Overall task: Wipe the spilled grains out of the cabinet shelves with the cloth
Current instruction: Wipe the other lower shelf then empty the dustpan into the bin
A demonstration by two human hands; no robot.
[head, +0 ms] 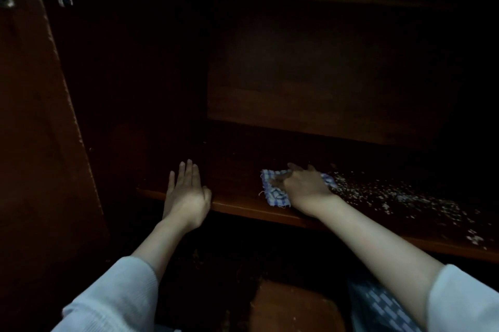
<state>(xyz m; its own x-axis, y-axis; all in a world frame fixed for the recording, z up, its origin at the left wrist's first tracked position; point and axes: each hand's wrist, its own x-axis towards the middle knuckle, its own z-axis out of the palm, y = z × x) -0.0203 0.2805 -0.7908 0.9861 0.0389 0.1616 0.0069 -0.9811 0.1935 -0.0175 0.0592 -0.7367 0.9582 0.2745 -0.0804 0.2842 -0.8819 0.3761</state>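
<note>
Blue-checked cloth [275,196] barely started on the shelf [243,206]
Right grip [302,185] clutched it beside the grains [391,194], mostly unswept; left grip [186,194] lay flat, released.

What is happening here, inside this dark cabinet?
A person is cleaning a wooden shelf. The right hand holds a blue-and-white checked cloth down on the shelf, near its front edge. Spilled grains lie scattered just to the right of the cloth, so most are not yet wiped away. The left hand rests flat on the shelf further left and holds nothing.
</note>
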